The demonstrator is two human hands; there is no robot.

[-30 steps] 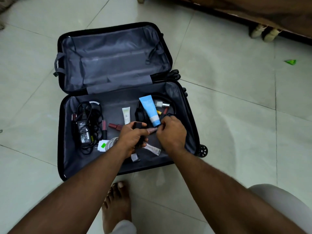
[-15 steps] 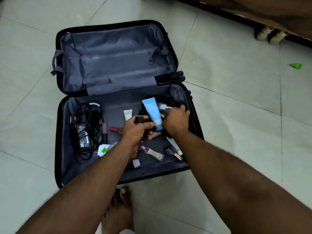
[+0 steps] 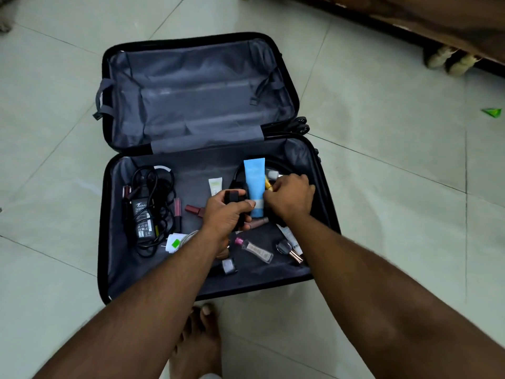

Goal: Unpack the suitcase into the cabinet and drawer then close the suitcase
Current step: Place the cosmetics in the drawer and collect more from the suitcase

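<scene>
Your black hard-shell suitcase [image 3: 105, 214] with grey fabric lining lies flat open on the pale tiled floor [image 3: 382, 187]; the far half holds nothing you can see, and the near half carries the loose items. Your left hand [image 3: 226, 214] has its fingers curled round a small black block-shaped object [image 3: 233, 196], gripping it just above the lining. Your right hand [image 3: 289, 198] reaches in beside the light blue squeeze tube [image 3: 254, 187], fingers bent down among the small things near the black cable loop [image 3: 281, 164]; whether it actually has hold of anything, you cannot tell from here. On the left side sits the black power adapter [image 3: 142, 218] in its tangled cord, with a white plug [image 3: 173, 242] bearing a green sticker just near it. A small white tube [image 3: 215, 186] lies beside the blue one. Near the front edge rest a clear bottle [image 3: 254, 250] with a pink cap and a dark red lipstick [image 3: 194, 209]. Your bare foot [image 3: 199, 343] stands on the tiles just in front of the case.
</scene>
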